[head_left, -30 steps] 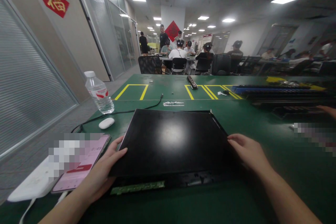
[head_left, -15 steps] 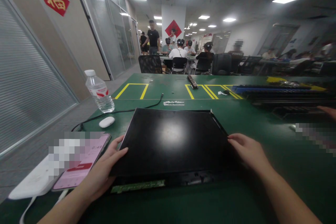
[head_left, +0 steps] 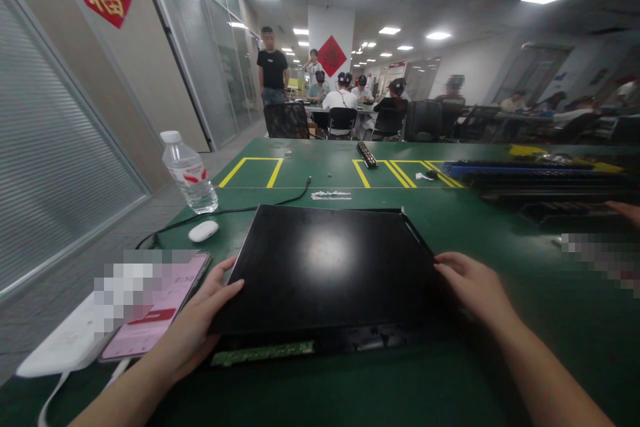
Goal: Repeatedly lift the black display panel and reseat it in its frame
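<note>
A flat black screen panel [head_left: 325,267] lies on the green table [head_left: 525,320] in front of me, with a thin green circuit strip [head_left: 263,353] along its near edge. My left hand [head_left: 195,327] grips the panel's near left corner, thumb on top. My right hand [head_left: 475,290] holds the right edge, fingers curled against the side.
A phone [head_left: 155,310] with a pink screen and a white power bank [head_left: 65,343] lie at my left. Farther back stand a water bottle [head_left: 189,173], a white earbud case [head_left: 203,231] and a black cable [head_left: 235,211]. Dark trays [head_left: 545,180] sit right. Several people sit or stand beyond.
My hands and the panel have stayed as they were. A person in a black shirt in the background has walked closer, toward the left.
</note>
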